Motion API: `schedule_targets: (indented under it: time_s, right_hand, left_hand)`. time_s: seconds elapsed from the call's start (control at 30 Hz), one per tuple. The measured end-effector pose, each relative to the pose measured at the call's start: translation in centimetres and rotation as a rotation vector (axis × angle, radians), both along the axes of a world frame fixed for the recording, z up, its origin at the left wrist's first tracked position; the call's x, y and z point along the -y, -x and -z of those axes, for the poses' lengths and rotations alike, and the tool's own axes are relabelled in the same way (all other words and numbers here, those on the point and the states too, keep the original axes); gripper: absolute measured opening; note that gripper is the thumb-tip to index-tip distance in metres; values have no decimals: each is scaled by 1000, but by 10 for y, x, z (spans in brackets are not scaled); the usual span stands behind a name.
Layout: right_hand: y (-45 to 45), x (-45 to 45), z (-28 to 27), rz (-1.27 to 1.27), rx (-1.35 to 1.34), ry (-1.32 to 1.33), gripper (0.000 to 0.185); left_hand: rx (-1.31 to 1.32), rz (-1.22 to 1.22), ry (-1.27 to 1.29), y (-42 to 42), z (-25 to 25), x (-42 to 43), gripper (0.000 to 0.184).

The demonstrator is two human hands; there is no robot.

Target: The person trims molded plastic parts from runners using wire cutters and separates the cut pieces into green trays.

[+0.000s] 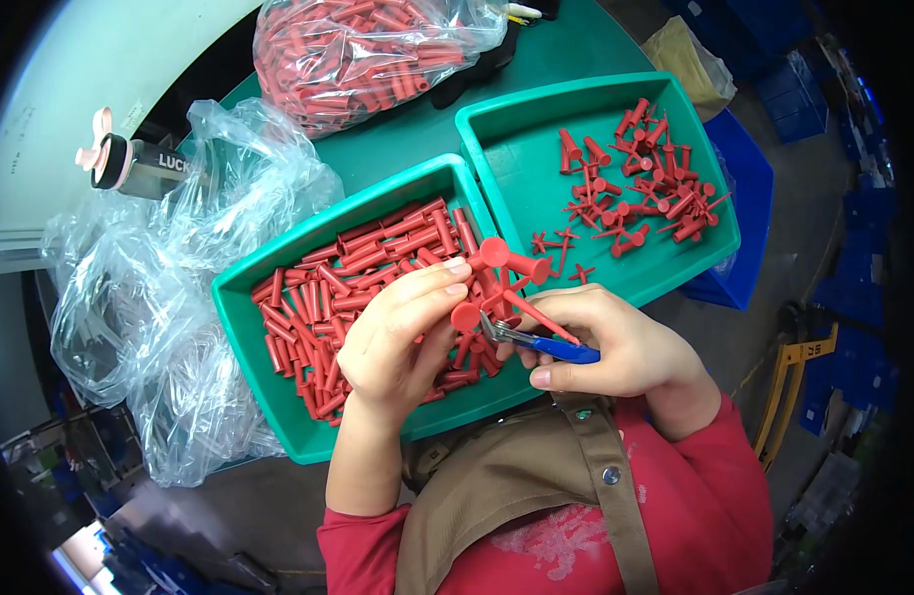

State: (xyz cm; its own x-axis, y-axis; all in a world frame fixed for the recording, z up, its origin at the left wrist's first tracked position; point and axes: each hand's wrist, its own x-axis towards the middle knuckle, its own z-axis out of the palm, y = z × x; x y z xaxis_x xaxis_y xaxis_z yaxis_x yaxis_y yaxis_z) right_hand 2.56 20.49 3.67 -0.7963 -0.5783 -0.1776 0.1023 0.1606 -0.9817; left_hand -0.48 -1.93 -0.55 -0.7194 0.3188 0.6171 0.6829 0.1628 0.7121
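My left hand (402,327) pinches a cluster of red plastic parts (494,254), round-headed pegs joined on a thin sprue. My right hand (630,342) is closed around blue-handled nippers (564,348). Their metal jaws meet the cluster near its middle; whether they touch a stem I cannot tell. Both hands are above the right part of a green bin (241,349) full of red tubes (328,288). Beyond my right hand, a second green bin (516,164) holds loose red pegs and small cross-shaped sprue pieces (582,273).
A clear bag of red tubes (367,64) lies at the back of the green table (576,35). Crumpled clear plastic (169,327) and a water bottle (144,169) are on the left. A blue bin (749,188) stands beyond the right green bin.
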Motion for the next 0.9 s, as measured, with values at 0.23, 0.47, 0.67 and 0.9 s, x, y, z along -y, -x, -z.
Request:
schedule_targets:
  time_s: [0.23, 0.47, 0.67, 0.9]
  right_hand:
    - [0, -1, 0, -8, 41, 14, 32]
    - [-3, -1, 2, 10, 83, 49, 36]
    - [-4, 0, 2, 18, 48, 57, 36]
    - [-4, 2, -2, 48, -107, -32, 28]
  left_hand:
    - [-29, 4, -19, 1, 0, -2, 33]
    - [-41, 17, -40, 1, 0, -3, 33]
    - [-61, 2, -30, 1, 1, -3, 33]
    - [-104, -24, 16, 4, 4, -3, 35]
